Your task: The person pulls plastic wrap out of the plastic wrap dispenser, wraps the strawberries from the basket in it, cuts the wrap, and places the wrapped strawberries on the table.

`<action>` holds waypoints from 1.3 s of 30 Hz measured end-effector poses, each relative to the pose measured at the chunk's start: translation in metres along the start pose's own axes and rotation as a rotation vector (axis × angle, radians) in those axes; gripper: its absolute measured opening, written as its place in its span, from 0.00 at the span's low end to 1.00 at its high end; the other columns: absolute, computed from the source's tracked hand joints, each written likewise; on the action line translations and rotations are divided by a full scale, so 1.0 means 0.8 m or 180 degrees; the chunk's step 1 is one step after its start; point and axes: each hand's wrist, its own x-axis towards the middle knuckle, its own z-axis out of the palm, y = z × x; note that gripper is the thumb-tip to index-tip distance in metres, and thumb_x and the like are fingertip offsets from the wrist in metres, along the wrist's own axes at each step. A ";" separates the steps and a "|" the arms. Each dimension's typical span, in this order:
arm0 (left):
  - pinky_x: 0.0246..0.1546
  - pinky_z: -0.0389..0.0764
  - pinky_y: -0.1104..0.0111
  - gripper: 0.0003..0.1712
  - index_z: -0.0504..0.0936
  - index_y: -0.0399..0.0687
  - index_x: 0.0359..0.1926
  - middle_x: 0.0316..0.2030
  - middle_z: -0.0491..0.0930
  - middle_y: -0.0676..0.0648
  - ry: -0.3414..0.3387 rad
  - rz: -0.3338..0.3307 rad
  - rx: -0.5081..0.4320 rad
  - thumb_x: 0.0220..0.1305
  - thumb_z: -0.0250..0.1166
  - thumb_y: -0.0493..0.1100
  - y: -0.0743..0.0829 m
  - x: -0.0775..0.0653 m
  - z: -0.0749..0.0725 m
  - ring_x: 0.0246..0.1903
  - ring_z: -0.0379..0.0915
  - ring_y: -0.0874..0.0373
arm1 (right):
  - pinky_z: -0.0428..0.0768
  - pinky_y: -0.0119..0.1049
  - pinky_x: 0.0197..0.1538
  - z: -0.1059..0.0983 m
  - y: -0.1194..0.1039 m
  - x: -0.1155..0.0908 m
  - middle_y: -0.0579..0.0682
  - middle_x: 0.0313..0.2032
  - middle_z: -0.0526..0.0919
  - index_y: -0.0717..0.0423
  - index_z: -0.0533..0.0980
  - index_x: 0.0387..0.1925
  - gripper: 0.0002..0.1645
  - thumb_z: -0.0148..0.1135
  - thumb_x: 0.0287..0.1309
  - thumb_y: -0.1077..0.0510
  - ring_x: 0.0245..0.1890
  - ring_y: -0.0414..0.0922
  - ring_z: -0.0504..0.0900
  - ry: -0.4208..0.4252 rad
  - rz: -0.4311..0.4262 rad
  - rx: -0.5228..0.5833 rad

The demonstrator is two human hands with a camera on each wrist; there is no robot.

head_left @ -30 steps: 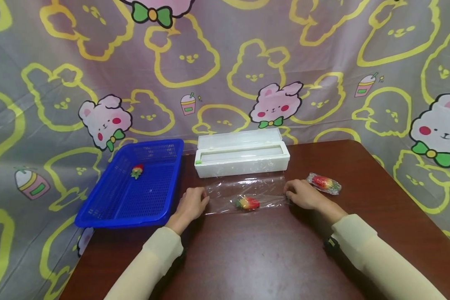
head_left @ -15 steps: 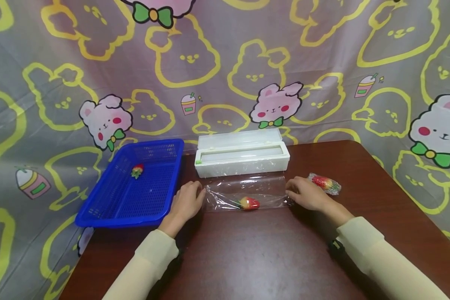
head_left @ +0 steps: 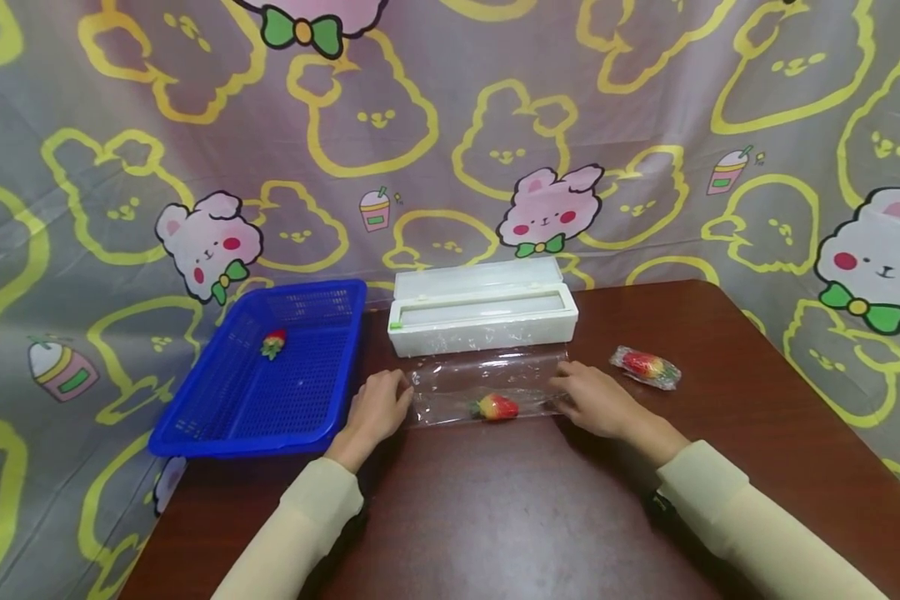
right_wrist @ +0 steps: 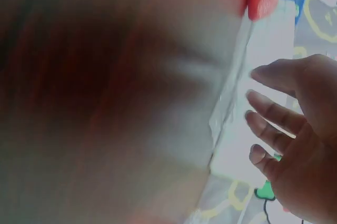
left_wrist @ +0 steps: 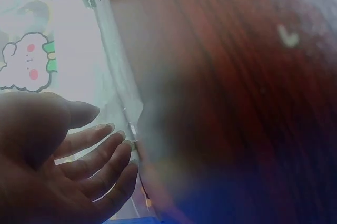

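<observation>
A sheet of clear plastic film (head_left: 450,377) lies on the table in front of a white film box, in the head view. Near its front edge a red and yellow strawberry (head_left: 499,407) with green leaves lies under a layer of the film. My left hand (head_left: 378,404) is at the film's left end; in the left wrist view its fingers (left_wrist: 100,163) are loosely bent, thumb apart, fingertips right at the film's edge. My right hand (head_left: 594,400) reaches over the film's right end. The right wrist view shows its fingers (right_wrist: 274,121) relaxed and spread, with no thing between them and the thumb.
The white film box (head_left: 487,329) stands with its lid raised at the table's back. At the left is a blue basket (head_left: 300,433) with another strawberry (head_left: 273,342) inside. A film-wrapped strawberry (head_left: 645,367) lies at the right. A patterned curtain (head_left: 450,108) hangs behind.
My right hand has shifted left, inward over the film's right end. My left hand has moved only a little. The film around the strawberry has shifted slightly.
</observation>
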 end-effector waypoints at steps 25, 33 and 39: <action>0.40 0.82 0.55 0.06 0.83 0.40 0.42 0.37 0.81 0.44 -0.0448 0.1157 -0.0154 0.64 0.67 0.35 0.039 -0.002 -0.007 0.38 0.79 0.49 | 0.81 0.49 0.39 -0.008 0.003 0.002 0.47 0.38 0.77 0.56 0.83 0.48 0.15 0.69 0.58 0.61 0.38 0.48 0.81 -0.0543 0.0124 0.0053; 0.49 0.81 0.55 0.14 0.81 0.38 0.52 0.44 0.81 0.43 -0.1065 0.1464 -0.0211 0.67 0.66 0.38 0.055 -0.006 0.015 0.46 0.78 0.49 | 0.80 0.48 0.38 -0.009 0.002 0.006 0.48 0.38 0.77 0.54 0.83 0.49 0.15 0.69 0.60 0.59 0.37 0.47 0.80 -0.0672 0.0195 0.0182; 0.40 0.79 0.56 0.11 0.81 0.38 0.47 0.35 0.79 0.45 -0.0996 0.1075 -0.0286 0.66 0.67 0.37 0.038 -0.007 0.017 0.37 0.76 0.52 | 0.81 0.49 0.37 -0.009 0.008 0.005 0.49 0.41 0.78 0.53 0.82 0.51 0.16 0.69 0.61 0.59 0.40 0.49 0.81 -0.0661 0.0317 0.0234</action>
